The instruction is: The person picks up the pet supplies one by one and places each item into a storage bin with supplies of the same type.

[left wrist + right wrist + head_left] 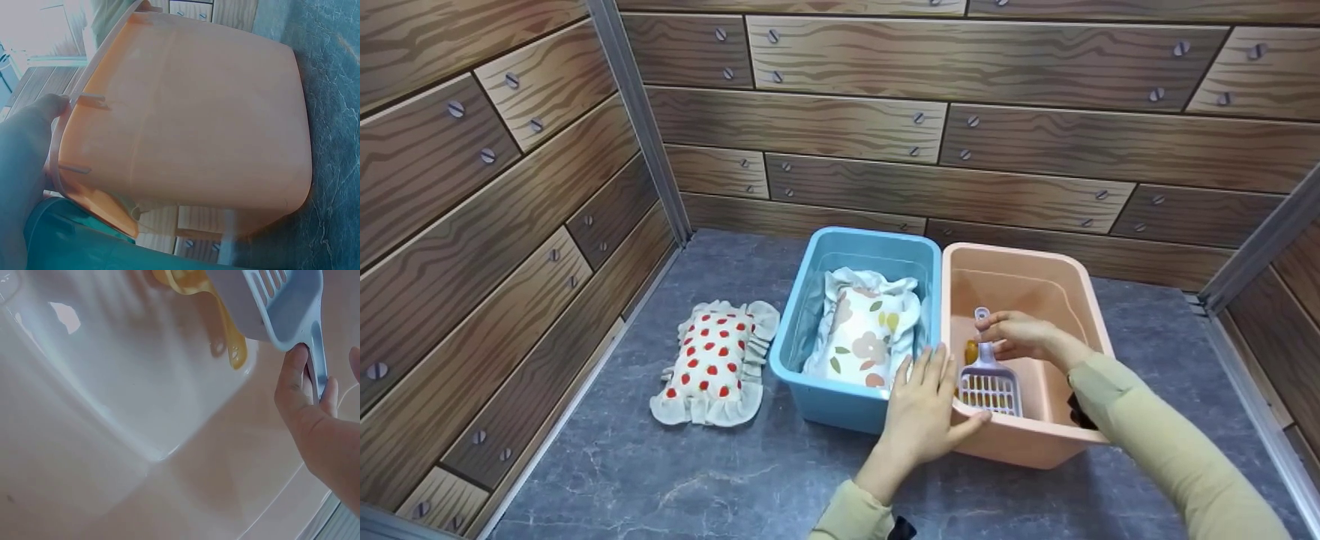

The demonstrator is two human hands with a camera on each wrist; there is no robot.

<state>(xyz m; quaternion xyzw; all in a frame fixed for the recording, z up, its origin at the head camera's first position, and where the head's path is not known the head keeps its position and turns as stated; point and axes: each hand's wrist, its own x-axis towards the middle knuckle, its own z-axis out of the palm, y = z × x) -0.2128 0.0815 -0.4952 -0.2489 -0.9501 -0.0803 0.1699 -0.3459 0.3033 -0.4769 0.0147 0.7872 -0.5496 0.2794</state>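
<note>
My right hand (1024,336) reaches into the peach plastic bin (1035,429) and pinches the handle of a lavender slotted litter scoop (990,381). In the right wrist view, thumb and fingers hold that scoop (306,318) where handle meets blade. Beneath it on the bin's bottom lies a yellow scoop (236,354), partly covered. My left hand (921,409) rests with straight fingers over the meeting front rims of the peach bin and the blue bin (840,409). Its thumb touches the peach rim, also visible in the left wrist view.
Inside the blue bin lies a ruffled floral pillow (859,337). To its left, a strawberry-print pillow (711,356) with a white frill lies on the dark marbled floor (660,487). Wood-patterned walls (847,127) stand at the back and sides.
</note>
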